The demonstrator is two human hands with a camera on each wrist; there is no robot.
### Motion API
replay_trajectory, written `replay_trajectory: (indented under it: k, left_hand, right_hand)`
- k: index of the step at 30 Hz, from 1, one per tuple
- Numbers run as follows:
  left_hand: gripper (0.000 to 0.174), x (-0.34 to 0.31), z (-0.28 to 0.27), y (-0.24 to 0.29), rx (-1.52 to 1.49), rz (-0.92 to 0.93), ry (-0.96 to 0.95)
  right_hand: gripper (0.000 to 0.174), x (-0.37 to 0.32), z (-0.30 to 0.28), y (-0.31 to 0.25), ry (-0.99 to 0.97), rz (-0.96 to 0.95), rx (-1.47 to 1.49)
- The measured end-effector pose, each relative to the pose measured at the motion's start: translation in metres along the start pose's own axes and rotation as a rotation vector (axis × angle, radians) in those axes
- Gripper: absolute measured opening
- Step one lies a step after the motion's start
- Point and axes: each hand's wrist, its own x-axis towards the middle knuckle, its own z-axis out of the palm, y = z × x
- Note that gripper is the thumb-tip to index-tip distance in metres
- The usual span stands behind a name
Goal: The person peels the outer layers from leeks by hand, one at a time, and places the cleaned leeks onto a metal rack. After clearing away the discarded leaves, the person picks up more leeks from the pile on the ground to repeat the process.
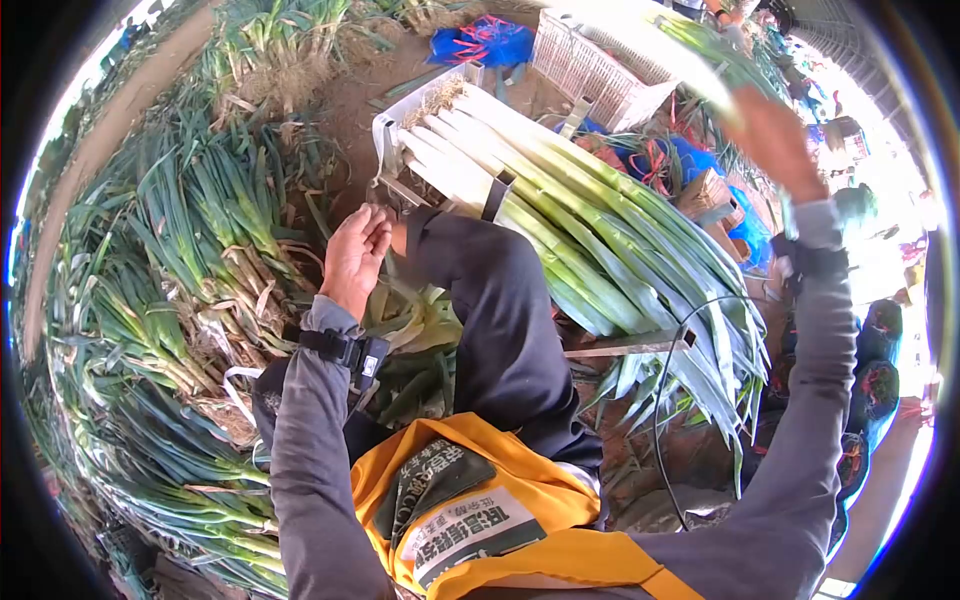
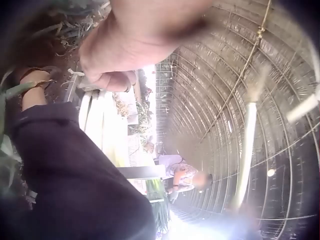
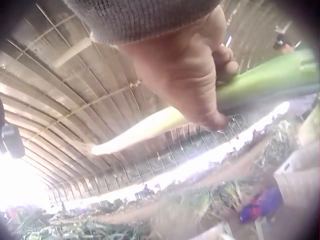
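My right hand (image 1: pixel 770 140) is raised at the upper right and grips a leek (image 3: pixel 145 131) around its stalk. In the right wrist view the thumb and curled fingers wrap it, white root end to the left, green part to the right. The left hand (image 1: pixel 357 255) is beside my bent knee, fingers loosely curled with nothing visible in them. Just right of it, trimmed leeks (image 1: pixel 560 205) lie side by side in a metal rack (image 1: pixel 630 348), white ends away from me and green leaves hanging toward the near right.
Untrimmed leeks (image 1: pixel 200 210) are heaped along my left. A white crate (image 1: pixel 600 75) and a blue bundle with red strings (image 1: pixel 485 42) stand beyond the rack. A cable (image 1: pixel 660 400) hangs across the leaves. Another person (image 2: pixel 177 172) shows in the left wrist view.
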Motion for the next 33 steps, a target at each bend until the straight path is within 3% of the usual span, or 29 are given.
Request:
replay_trajectory:
  k: [2, 3, 4, 5, 7, 12, 16, 19, 20, 21, 23, 25, 29, 31, 32, 33]
  left_hand:
    - [0.019, 0.002, -0.005, -0.010, 0.030, -0.016, 0.007]
    - [0.023, 0.002, -0.008, -0.016, 0.041, -0.038, 0.006]
    - [0.023, 0.004, -0.015, -0.023, 0.048, -0.060, 0.019]
    - [0.022, 0.006, -0.021, -0.030, 0.055, -0.084, 0.029]
    - [0.022, 0.002, -0.029, -0.032, 0.067, -0.107, 0.029]
    - [0.020, 0.009, -0.056, -0.046, 0.109, -0.116, 0.141]
    - [0.020, 0.016, -0.057, -0.057, 0.099, -0.147, 0.167]
    - [0.019, 0.023, -0.050, -0.070, 0.133, -0.168, 0.127]
    - [0.019, 0.024, -0.048, -0.073, 0.109, -0.172, 0.114]
    - [0.018, 0.024, -0.048, -0.076, 0.089, -0.180, 0.106]
    - [0.016, 0.015, -0.049, -0.079, 0.079, -0.187, 0.146]
    - [0.021, 0.019, -0.062, -0.083, 0.064, -0.240, 0.092]
    - [0.021, 0.002, -0.075, -0.069, 0.092, -0.242, 0.158]
    - [0.019, -0.001, -0.077, -0.070, 0.090, -0.238, 0.185]
    - [0.017, -0.001, -0.075, -0.071, 0.089, -0.232, 0.202]
    - [0.017, -0.001, -0.077, -0.074, 0.089, -0.245, 0.191]
  right_hand:
    - [0.026, -0.029, 0.055, -0.045, -0.163, -0.090, 0.231]
    - [0.029, -0.043, 0.097, -0.071, -0.320, -0.064, 0.265]
    - [0.035, -0.065, 0.134, -0.089, -0.309, -0.239, 0.437]
    - [0.039, -0.083, 0.156, -0.113, -0.429, -0.227, 0.494]
    - [0.048, -0.087, 0.153, -0.140, -0.587, -0.173, 0.533]
    - [0.045, -0.079, 0.128, -0.127, -0.469, -0.277, 0.560]
    - [0.043, -0.058, 0.112, -0.158, -0.541, -0.245, 0.507]
    - [0.047, -0.050, 0.131, -0.215, -0.632, -0.248, 0.544]
    - [0.047, -0.060, 0.166, -0.218, -0.634, -0.249, 0.548]
    - [0.047, -0.077, 0.216, -0.219, -0.488, -0.179, 0.754]
    - [0.049, -0.073, 0.196, -0.215, -0.323, -0.262, 0.676]
    - [0.050, -0.057, 0.173, -0.210, -0.344, -0.277, 0.580]
    - [0.047, -0.042, 0.168, -0.213, -0.493, -0.262, 0.514]
    - [0.047, -0.049, 0.173, -0.214, -0.413, -0.236, 0.567]
    - [0.047, -0.060, 0.194, -0.214, -0.422, -0.225, 0.557]
    - [0.045, -0.074, 0.230, -0.217, -0.388, -0.146, 0.737]
